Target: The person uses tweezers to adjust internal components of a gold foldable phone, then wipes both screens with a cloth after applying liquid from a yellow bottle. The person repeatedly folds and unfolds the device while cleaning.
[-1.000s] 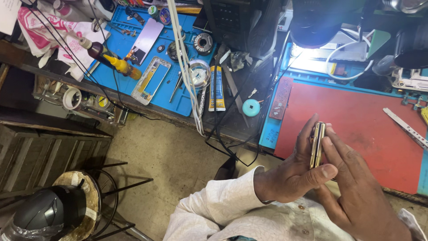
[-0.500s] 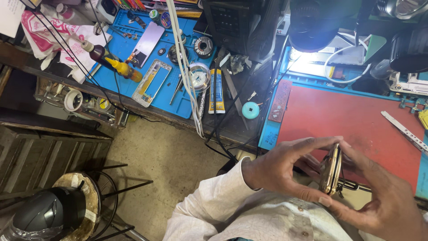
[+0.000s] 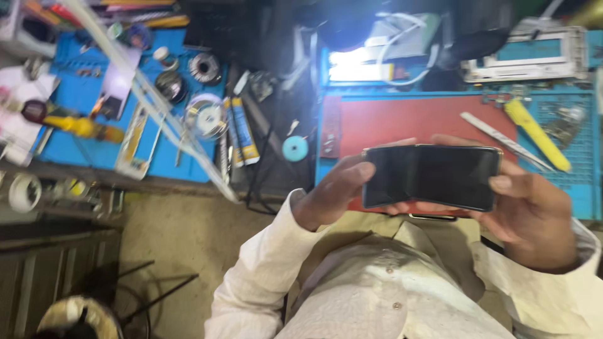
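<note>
A black smartphone (image 3: 432,177) with a dark screen lies flat and sideways between both my hands, over the near edge of a red work mat (image 3: 408,122). My left hand (image 3: 333,191) grips its left end with the thumb on the screen. My right hand (image 3: 534,210) holds the right end, thumb on the glass. White shirt sleeves cover both my forearms. The picture is blurred by motion.
A blue mat (image 3: 81,94) at the left carries a phone panel (image 3: 116,91), solder reels (image 3: 204,68), glue tubes (image 3: 242,135) and a yellow-handled tool (image 3: 81,127). A yellow tool (image 3: 537,135) and metal blade (image 3: 502,141) lie right of the red mat. Cables (image 3: 264,163) hang over the bench edge.
The phone has turned from edge-on and upright to flat with its screen facing me. Both hands shifted to its ends, and the view moved closer to the bench.
</note>
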Action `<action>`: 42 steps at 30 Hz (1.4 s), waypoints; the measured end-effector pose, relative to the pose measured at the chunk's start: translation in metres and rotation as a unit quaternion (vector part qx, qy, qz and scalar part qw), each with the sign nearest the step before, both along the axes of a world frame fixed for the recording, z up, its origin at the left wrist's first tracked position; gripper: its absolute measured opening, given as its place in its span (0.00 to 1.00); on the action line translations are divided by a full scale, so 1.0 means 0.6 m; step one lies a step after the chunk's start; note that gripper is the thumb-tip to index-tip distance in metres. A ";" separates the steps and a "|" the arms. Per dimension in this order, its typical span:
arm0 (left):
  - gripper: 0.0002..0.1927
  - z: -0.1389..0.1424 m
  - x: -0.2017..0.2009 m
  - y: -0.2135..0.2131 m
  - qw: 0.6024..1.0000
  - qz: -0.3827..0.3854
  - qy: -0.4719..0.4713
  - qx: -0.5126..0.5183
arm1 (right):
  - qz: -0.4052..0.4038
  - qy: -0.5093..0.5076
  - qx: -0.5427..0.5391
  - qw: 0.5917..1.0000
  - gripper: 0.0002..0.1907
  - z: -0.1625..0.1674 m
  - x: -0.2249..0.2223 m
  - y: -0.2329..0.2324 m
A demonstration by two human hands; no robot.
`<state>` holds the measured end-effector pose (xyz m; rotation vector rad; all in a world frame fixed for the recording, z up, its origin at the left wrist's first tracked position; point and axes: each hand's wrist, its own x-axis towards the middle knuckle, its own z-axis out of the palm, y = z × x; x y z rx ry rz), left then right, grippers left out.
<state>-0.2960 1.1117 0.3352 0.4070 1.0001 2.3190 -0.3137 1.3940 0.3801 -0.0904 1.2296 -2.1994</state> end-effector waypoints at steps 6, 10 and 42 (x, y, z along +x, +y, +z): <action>0.41 0.005 -0.012 -0.009 0.998 -0.041 -0.030 0.047 | 0.033 -0.071 -0.196 0.977 0.41 -0.036 -0.019 0.005; 0.40 0.003 -0.019 -0.004 0.998 -0.025 -0.027 0.052 | 0.001 -0.065 -0.168 0.984 0.36 -0.043 -0.018 0.010; 0.38 0.029 0.006 0.055 0.967 0.155 -0.112 0.171 | -0.110 -0.047 -0.140 0.983 0.24 -0.064 -0.005 0.004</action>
